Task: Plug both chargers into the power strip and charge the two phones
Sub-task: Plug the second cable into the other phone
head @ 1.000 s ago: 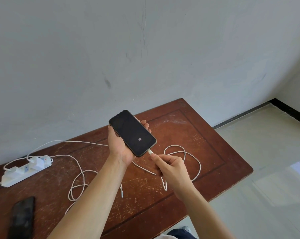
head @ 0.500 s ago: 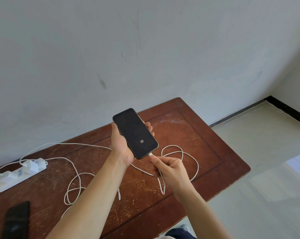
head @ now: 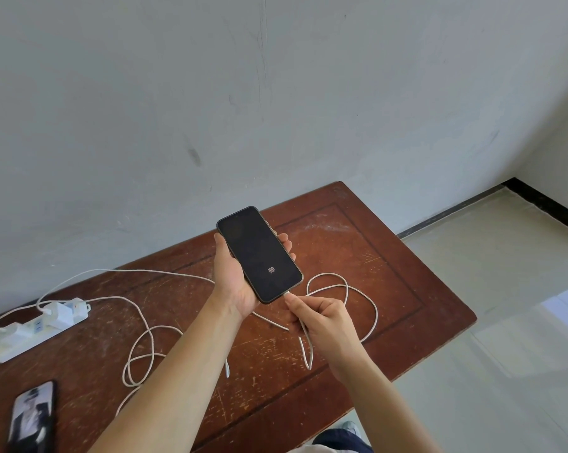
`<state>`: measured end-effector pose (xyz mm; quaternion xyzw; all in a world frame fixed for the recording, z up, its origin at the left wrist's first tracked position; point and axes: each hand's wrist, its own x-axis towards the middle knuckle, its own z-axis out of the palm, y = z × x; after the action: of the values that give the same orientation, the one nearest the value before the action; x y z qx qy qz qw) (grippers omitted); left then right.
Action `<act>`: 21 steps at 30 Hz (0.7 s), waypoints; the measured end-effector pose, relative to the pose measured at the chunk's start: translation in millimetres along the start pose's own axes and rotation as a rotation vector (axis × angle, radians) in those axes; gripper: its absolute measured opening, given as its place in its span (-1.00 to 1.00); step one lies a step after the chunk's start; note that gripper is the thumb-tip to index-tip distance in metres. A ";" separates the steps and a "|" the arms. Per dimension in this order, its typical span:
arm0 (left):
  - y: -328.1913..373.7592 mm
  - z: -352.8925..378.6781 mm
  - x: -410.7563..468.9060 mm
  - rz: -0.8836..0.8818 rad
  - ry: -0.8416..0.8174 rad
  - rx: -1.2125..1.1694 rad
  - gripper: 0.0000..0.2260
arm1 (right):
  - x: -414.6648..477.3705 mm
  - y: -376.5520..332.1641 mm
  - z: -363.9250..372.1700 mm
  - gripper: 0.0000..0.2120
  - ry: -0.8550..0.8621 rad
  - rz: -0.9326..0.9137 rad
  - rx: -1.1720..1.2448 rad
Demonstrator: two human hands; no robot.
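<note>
A lit second phone (head: 31, 416) lies on the desk (head: 390, 282) near the power strip (head: 36, 328) carrying two chargers. The left hand (head: 235, 282) grips the dark phone (head: 259, 255); the right hand (head: 321, 322) pinches the cable (head: 361, 291), its plug apparently seated.

Two phones show: one dark phone (head: 259, 255) held up at mid-frame, and a second phone (head: 32, 416) with a lit screen at lower left. One power strip (head: 37, 328) at left carries two chargers (head: 58, 310) (head: 13, 329), each trailing a white cable (head: 341, 289) (head: 139, 351). Two hands (head: 233, 276) (head: 321, 322), one wooden table (head: 390, 273).
</note>
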<state>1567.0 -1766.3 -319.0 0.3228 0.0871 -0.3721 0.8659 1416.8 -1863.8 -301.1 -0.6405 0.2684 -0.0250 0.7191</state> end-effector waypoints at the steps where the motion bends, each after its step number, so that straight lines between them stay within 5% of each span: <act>1: -0.1 -0.4 0.7 0.000 0.000 0.005 -0.28 | 0.1 -0.2 0.0 -0.71 0.000 0.003 0.004; 15: 4.5 2.8 5.4 -0.056 -0.039 0.057 -0.23 | 7.1 0.3 -6.5 -0.67 -0.056 0.005 -0.054; 21: 9.2 6.3 4.5 -0.091 -0.022 0.063 -0.23 | 17.5 0.1 -19.6 -0.72 0.021 0.018 0.118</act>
<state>1576.0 -1768.2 -311.3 0.3414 0.0803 -0.4172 0.8384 1423.5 -1888.3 -308.1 -0.5942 0.2796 -0.0409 0.7530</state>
